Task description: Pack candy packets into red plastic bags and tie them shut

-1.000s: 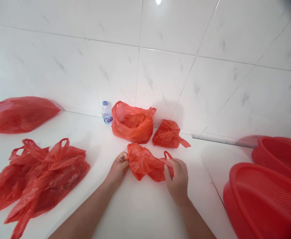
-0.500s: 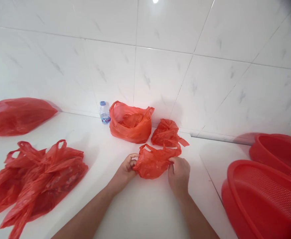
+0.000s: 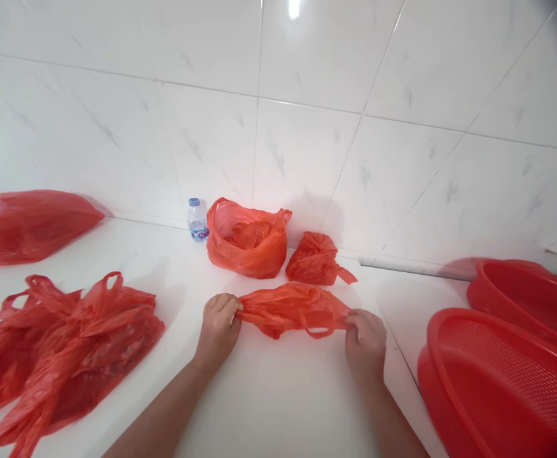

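Left hand (image 3: 219, 327) and right hand (image 3: 367, 337) pinch a red plastic bag (image 3: 292, 308) taut near the counter's (image 3: 278, 407) middle; even tension, firm fingertip grip should keep it flat.

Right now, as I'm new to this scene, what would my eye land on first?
The red plastic bag stretched between the left hand and right hand, mid-counter. Then the heap of red bags at left and the red baskets at right.

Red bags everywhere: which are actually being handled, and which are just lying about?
In hand: stretched bag, left hand, right hand.

Lying about: bag pile, open bag, knotted bag, bottle, baskets.
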Demonstrator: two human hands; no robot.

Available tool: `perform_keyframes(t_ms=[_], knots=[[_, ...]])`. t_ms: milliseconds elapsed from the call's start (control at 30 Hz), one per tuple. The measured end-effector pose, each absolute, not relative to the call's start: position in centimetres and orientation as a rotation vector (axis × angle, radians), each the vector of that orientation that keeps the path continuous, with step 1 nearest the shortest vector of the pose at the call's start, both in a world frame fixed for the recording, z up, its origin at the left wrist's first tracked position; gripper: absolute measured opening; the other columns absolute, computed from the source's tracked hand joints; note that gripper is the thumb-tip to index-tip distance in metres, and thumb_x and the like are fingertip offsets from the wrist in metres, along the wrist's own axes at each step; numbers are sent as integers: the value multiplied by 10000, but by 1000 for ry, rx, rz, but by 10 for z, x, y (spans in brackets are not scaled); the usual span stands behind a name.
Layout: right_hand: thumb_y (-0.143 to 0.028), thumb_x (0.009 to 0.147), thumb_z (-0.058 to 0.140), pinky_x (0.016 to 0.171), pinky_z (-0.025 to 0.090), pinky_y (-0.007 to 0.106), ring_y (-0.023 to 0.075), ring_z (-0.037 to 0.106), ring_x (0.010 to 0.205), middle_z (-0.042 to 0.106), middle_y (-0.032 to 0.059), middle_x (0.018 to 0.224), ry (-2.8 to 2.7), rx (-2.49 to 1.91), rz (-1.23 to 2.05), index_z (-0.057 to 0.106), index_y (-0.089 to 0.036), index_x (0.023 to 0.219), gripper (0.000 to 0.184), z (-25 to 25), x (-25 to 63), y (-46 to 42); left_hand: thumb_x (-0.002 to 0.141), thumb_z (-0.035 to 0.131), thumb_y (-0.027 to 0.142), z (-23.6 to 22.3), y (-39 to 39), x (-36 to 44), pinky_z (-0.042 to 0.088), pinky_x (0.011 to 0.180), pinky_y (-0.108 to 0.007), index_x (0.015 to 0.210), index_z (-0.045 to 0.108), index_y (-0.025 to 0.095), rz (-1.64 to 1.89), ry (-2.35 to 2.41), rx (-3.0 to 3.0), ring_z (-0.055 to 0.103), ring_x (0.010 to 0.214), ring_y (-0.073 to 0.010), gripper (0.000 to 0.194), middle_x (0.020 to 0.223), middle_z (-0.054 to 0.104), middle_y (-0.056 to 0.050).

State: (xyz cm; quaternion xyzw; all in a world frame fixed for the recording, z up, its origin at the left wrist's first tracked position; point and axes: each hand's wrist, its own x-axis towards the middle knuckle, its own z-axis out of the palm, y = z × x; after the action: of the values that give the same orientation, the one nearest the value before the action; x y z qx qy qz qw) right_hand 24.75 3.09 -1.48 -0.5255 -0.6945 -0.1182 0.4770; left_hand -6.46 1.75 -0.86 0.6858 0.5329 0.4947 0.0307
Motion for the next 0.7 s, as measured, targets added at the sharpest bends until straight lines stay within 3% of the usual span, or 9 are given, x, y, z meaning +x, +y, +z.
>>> perform_keyframes(t_ms=[133,200,333,400,567,700], knots=[[-89,739,460,846,424,425,231,550,947,633,58,947,-1909,-1242,-306,611,-199,878,233,-19,232,11,686,469,40,-12,18,-61,394,829,-369,773,557,235,1518,1541,2057,545,912,-239,231,889,628,-51],[-152,746,507,883,412,452,251,545,990,632,66,997,-2002,-1230,-289,620,-201,966,253,-19,221,1,687,508,56,-13,16,-57,374,895,-396,883,582,244,1502,1512,2052,534,1005,-257,281,989,645,-57],[-237,767,571,956,376,495,284,520,1076,642,71,1063,-2103,-1140,-265,633,-209,1022,263,-15,202,-15,654,620,118,-11,7,-46,170,1075,-492,1257,491,271,1363,1416,2189,394,1249,-319,635,1219,598,-73],[-225,795,558,941,401,482,275,540,1057,651,71,1065,-2147,-1099,-201,645,-209,1009,231,-13,195,-21,650,619,112,-9,2,-40,87,1097,-512,1292,474,284,1256,1382,2303,350,1289,-328,681,1279,565,-69],[-216,879,445,814,503,360,226,603,1005,638,74,1130,-2204,-1130,193,649,-211,1036,258,-7,185,-31,693,465,-16,-10,-1,-32,66,1089,-524,979,658,301,1101,1412,2483,373,1280,-287,468,1237,603,-21],[-250,905,367,809,509,340,202,624,966,662,56,1061,-2164,-1307,467,624,-224,1102,325,0,180,-24,764,427,-14,-11,-1,-30,71,1087,-530,739,648,249,1082,1319,2507,428,1233,-246,345,1131,657,9]])
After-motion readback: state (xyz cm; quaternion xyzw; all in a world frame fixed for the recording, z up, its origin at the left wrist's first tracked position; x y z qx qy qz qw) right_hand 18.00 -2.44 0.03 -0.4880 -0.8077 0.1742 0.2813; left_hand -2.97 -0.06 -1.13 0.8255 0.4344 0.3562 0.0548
